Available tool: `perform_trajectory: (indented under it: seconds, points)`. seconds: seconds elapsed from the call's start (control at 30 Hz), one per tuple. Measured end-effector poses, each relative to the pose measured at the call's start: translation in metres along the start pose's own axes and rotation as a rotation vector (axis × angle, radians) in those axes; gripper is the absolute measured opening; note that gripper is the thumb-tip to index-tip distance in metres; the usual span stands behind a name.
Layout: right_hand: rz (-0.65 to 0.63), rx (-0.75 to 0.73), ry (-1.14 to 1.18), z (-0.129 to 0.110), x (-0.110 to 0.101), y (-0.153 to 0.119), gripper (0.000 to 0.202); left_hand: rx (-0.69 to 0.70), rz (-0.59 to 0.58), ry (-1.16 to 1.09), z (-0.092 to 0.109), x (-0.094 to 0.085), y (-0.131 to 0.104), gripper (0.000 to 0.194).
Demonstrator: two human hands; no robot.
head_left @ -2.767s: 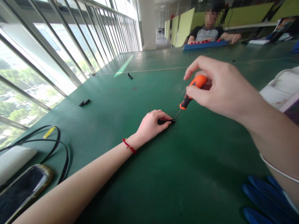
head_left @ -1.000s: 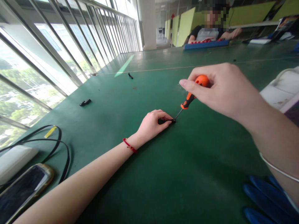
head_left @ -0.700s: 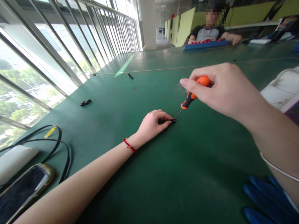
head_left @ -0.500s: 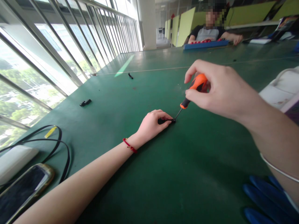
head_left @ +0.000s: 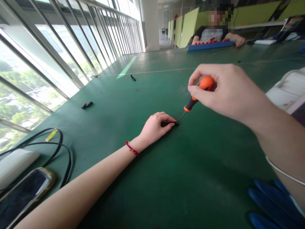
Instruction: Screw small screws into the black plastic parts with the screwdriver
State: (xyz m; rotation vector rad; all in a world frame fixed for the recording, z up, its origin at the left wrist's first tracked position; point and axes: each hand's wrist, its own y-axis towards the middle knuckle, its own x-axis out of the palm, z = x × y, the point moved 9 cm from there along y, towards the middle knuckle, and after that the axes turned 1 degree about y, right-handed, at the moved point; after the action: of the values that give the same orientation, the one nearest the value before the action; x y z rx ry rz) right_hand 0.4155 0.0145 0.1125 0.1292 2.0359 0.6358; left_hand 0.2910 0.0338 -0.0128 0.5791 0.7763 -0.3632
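Observation:
On the green table (head_left: 152,171), my left hand (head_left: 157,127) pinches a small black part (head_left: 176,123) between thumb and fingers and holds it against the surface. My right hand (head_left: 221,89) grips the handle of an orange and black screwdriver (head_left: 192,102). The screwdriver slants down to the left, and its tip meets the right end of the black part. Most of the black part is hidden by my left fingers. Two other black pieces lie farther off, one at the left (head_left: 87,105) and one toward the back (head_left: 133,78).
A phone (head_left: 26,194), a white box (head_left: 16,165) and a looped black cable (head_left: 62,140) lie at left. Blue gloves (head_left: 274,200) are at lower right, a white object (head_left: 288,89) at right. Across the table a person (head_left: 214,33) sits behind a blue tray (head_left: 209,46).
The fingers of my right hand have shifted around the screwdriver handle, which has turned a little. My left hand and the black part have stayed put.

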Motion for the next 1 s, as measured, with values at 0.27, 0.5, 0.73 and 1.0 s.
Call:
perform_trajectory:
  seconds: [0.27,0.5,0.73,1.0]
  points:
    - [-0.006,-0.036,0.017,-0.0035,0.0014,-0.0005,0.016,-0.018,-0.007,0.003,0.0001,-0.0002,0.0001,0.018]
    - [-0.016,-0.032,-0.003,-0.0032,0.0025,-0.0006,0.027,-0.007,-0.006,-0.012,0.0003,-0.0002,0.0002,0.018]
    - [-0.007,-0.036,0.02,-0.0009,0.0036,-0.0002,0.016,-0.013,-0.007,-0.018,-0.0007,0.0001,0.0004,0.017]
    - [-0.011,-0.012,0.015,0.0,0.0035,-0.0004,0.012,-0.008,-0.006,-0.021,-0.0025,0.001,0.0003,0.017]
